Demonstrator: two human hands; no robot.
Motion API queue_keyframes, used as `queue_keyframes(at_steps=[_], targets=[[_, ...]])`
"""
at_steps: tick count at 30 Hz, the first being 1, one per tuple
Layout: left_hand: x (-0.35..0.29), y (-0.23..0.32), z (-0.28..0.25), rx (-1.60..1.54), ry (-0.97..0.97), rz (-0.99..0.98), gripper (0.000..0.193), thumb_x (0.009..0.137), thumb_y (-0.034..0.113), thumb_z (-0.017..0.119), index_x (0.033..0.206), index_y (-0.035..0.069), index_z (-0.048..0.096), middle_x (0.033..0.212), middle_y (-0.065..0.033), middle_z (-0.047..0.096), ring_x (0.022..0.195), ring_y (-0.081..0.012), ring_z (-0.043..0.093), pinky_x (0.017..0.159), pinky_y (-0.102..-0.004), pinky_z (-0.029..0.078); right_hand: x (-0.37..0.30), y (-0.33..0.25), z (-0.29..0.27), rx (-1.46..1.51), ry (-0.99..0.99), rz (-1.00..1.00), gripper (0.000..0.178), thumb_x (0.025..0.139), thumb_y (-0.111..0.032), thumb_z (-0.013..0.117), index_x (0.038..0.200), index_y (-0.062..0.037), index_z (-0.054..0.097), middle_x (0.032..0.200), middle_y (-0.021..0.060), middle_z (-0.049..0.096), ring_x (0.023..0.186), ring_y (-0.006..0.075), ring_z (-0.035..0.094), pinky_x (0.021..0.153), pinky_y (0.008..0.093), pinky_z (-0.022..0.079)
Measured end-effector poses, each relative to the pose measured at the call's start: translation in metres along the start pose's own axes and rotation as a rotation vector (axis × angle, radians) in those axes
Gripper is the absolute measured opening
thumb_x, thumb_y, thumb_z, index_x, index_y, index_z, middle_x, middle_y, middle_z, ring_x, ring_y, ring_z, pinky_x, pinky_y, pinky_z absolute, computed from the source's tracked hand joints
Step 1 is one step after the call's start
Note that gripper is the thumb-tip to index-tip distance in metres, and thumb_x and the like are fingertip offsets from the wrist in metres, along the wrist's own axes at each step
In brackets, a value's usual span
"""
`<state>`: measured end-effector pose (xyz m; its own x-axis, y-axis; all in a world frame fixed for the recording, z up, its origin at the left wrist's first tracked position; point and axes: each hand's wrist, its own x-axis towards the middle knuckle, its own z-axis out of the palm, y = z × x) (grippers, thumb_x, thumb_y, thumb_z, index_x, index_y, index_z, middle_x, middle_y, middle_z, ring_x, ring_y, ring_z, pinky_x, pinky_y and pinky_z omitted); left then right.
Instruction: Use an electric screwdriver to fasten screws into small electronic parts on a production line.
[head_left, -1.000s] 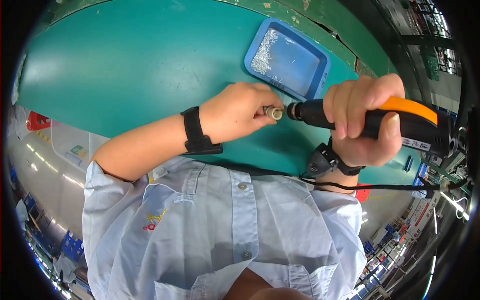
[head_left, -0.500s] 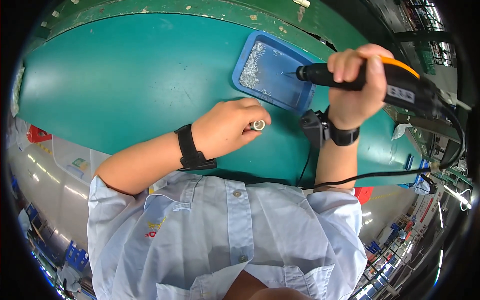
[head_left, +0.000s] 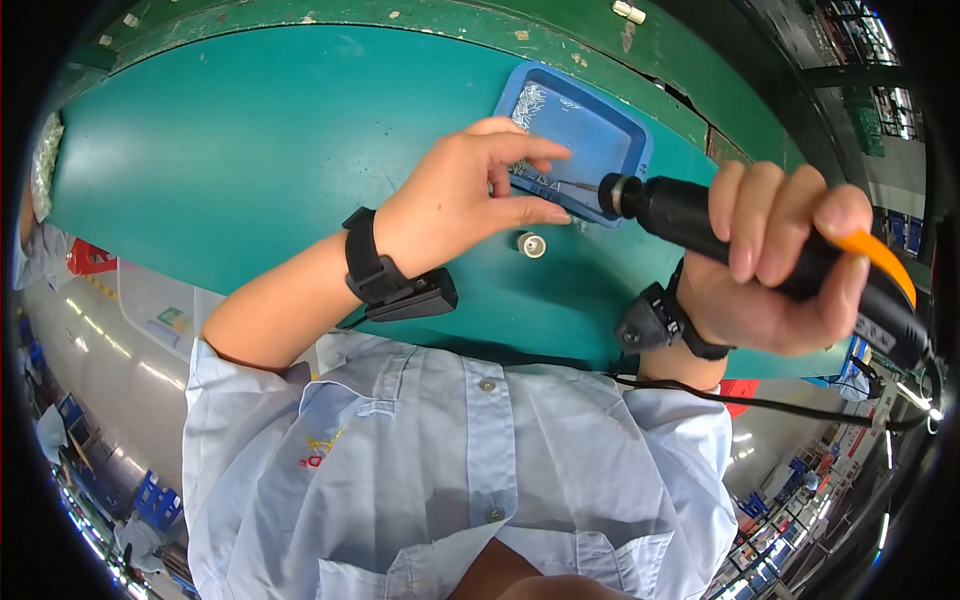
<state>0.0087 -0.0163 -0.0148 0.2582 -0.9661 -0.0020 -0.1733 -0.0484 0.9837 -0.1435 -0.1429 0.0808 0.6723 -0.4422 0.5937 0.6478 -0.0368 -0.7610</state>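
Observation:
My right hand [head_left: 775, 255] is wrapped round a black electric screwdriver [head_left: 690, 212] with an orange lever. Its thin bit [head_left: 578, 185] points left, over the near edge of a blue tray [head_left: 628, 130]. At the left side of that tray lie many small silver screws [head_left: 528, 104], partly behind my fingers. My left hand [head_left: 450, 185] reaches over the tray's near left corner, thumb and fingers apart, close to the bit and with nothing visible in its grasp. A small whitish round socket-like piece [head_left: 532, 245] stands upright on the green table just below my left thumb.
A green work table [head_left: 250, 150] spreads under both arms, with a scuffed green ledge [head_left: 450, 22] along its far side. The screwdriver's black cable [head_left: 937, 375] hangs at the right. A wrapped bundle [head_left: 46, 165] lies at the left edge. Both wrists wear black straps with small devices.
My left hand has let go of the round piece, moved up toward the tray and spread its fingers. The screwdriver in my right hand has come lower and nearer, its bit now beside my left fingers.

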Motion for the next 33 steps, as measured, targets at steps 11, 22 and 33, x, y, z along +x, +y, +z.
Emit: queue_keyframes(at_steps=[11,22,33], targets=[[-0.005,-0.003,0.002,-0.050,0.034,0.226,0.013,0.080,0.004,0.068,0.092,0.005,0.072,0.083,-0.0043,0.060,0.073,-0.0134,0.057,0.064,-0.0247,0.045,0.000,-0.006,0.011,0.015,-0.048,0.006,0.030,0.092,-0.036,0.047,0.102,-0.0082,0.052,0.065,-0.0023,0.046,0.056,0.0084,0.046,0.056,0.0253,0.035],[-0.007,0.001,0.002,0.167,0.005,0.328,0.018,0.072,0.007,0.073,0.090,0.004,0.069,0.083,-0.0078,0.060,0.074,-0.0222,0.059,0.065,-0.0313,0.048,-0.004,-0.003,0.009,-0.003,-0.104,0.082,0.030,0.093,-0.033,0.044,0.104,-0.0053,0.049,0.065,-0.0005,0.046,0.053,0.0089,0.044,0.054,0.0259,0.035],[-0.010,-0.014,0.012,0.186,-0.182,0.039,0.022,0.068,0.009,0.076,0.087,0.003,0.068,0.080,-0.0078,0.064,0.072,-0.0237,0.062,0.065,-0.0325,0.050,-0.025,0.003,0.016,-0.084,-0.009,0.128,0.028,0.091,-0.032,0.046,0.098,-0.0055,0.047,0.060,0.0001,0.045,0.046,0.0104,0.041,0.049,0.0274,0.034]])
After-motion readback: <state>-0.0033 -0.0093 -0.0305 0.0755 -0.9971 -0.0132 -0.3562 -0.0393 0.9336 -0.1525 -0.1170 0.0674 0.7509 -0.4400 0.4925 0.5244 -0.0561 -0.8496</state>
